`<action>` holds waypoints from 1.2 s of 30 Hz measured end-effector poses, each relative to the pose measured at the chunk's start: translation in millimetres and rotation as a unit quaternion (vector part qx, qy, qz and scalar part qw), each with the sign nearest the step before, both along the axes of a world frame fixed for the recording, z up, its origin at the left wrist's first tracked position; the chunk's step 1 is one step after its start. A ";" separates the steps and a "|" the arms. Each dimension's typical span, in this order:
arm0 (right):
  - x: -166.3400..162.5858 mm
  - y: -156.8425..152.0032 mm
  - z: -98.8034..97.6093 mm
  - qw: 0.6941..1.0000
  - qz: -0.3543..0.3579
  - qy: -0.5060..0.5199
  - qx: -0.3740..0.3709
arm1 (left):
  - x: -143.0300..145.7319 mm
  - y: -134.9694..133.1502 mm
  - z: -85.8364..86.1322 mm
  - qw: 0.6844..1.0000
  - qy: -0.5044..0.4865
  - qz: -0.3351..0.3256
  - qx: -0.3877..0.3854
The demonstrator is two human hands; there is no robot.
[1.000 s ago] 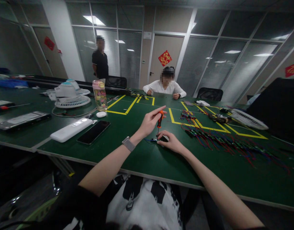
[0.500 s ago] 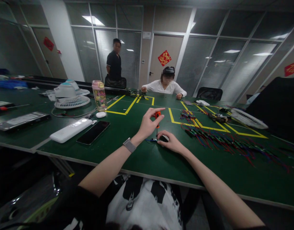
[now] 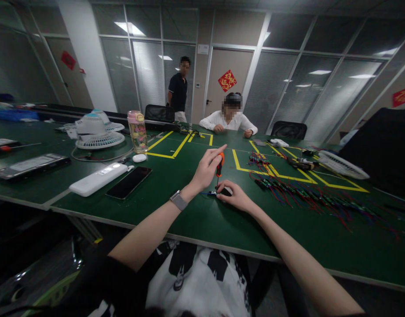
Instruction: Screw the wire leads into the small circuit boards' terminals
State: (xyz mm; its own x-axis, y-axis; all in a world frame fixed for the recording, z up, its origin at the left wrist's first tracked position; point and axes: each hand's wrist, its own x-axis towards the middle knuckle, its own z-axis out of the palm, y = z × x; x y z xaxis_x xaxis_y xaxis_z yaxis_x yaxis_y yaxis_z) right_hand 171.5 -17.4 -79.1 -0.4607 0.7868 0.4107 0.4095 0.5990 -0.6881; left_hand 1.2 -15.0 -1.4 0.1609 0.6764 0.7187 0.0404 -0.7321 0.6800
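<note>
Dark green, the table point(image 3: 185, 224) stretched across the frame. At its centre, the left hand point(image 3: 205, 171) had its fingers round a screwdriver point(image 3: 220, 166), nearly upright, presumably to bear straight down on the small part point(image 3: 212, 193) below; the right hand point(image 3: 237, 196) pinched that part's right end, likely steadying it.

Between the bare forearms point(image 3: 149, 229), open room is left on the dark green counter point(image 3: 218, 229). The gap between left hand point(image 3: 205, 171) and right hand point(image 3: 235, 196) is barred by an upright orange-and-black screwdriver point(image 3: 219, 169). Passage leftward is obstructed by a flat black phone point(image 3: 129, 182), rightward by heaped green circuit boards with red and blue wires point(image 3: 316, 196).
</note>
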 end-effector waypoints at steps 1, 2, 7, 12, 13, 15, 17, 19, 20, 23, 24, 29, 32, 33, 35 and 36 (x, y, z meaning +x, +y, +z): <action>-0.1 -0.1 0.1 1.000 0.002 0.001 0.002 | 0.2 1.1 -0.6 0.999 -0.011 -0.033 -0.022; -0.1 -0.2 0.2 1.000 0.005 0.001 0.004 | 0.5 2.0 -1.4 0.997 -0.021 -0.062 -0.043; 0.3 -0.1 1.0 1.000 0.010 -0.007 0.005 | 1.7 1.5 -3.4 1.000 -0.018 -0.014 -0.013; 0.9 0.2 1.7 1.000 0.010 -0.011 0.006 | 0.5 -1.5 0.7 1.000 -0.012 0.009 -0.002; 1.0 0.2 1.9 1.000 0.010 -0.013 0.006 | 0.6 -1.6 1.2 1.000 -0.020 -0.013 -0.013; 1.0 0.1 2.2 1.000 0.010 -0.016 0.005 | 1.0 -1.5 1.2 0.998 -0.035 -0.048 -0.036; 1.0 -0.1 2.3 1.000 0.013 -0.013 0.004 | 1.3 -1.0 0.1 0.998 -0.042 -0.039 -0.038; 0.9 -0.2 2.3 1.000 0.015 -0.011 0.004 | 1.2 -0.5 -0.9 0.999 -0.037 0.000 -0.018; 0.9 -0.2 2.2 1.000 0.015 -0.011 0.005 | 0.9 -0.2 -1.1 0.999 -0.032 0.016 -0.009; 1.2 0.0 1.8 1.000 0.012 -0.014 0.005 | 0.4 0.0 -0.3 0.999 -0.029 0.007 -0.017; 1.3 0.0 1.8 1.000 0.011 -0.015 0.006 | 0.4 -0.1 0.1 0.999 -0.032 -0.014 -0.031; 1.1 0.0 1.7 1.000 0.013 -0.016 0.008 | 1.3 -0.4 -0.4 0.997 -0.048 -0.030 -0.047; 0.5 -0.2 1.7 1.000 0.012 -0.012 0.009 | 1.0 0.7 -1.1 0.999 -0.042 0.016 -0.019; 0.4 -0.3 1.7 1.000 0.012 -0.011 0.009 | 0.8 1.3 -1.1 0.999 -0.041 0.014 -0.020; 0.4 -0.3 1.7 1.000 0.012 -0.011 0.009 | 0.7 2.3 -1.0 0.998 -0.045 -0.014 -0.037; 0.5 -0.2 1.6 1.000 0.012 -0.012 0.009 | 0.9 2.8 -1.2 0.997 -0.048 -0.034 -0.050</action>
State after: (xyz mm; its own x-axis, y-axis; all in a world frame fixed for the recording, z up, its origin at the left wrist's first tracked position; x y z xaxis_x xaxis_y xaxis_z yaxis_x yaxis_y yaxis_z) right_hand 171.9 -17.6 -77.4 -0.4894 0.7681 0.4130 0.4115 0.6209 -0.6672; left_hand 2.2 -12.3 -2.5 0.1425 0.7353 0.6626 -0.0763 -0.6593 0.7480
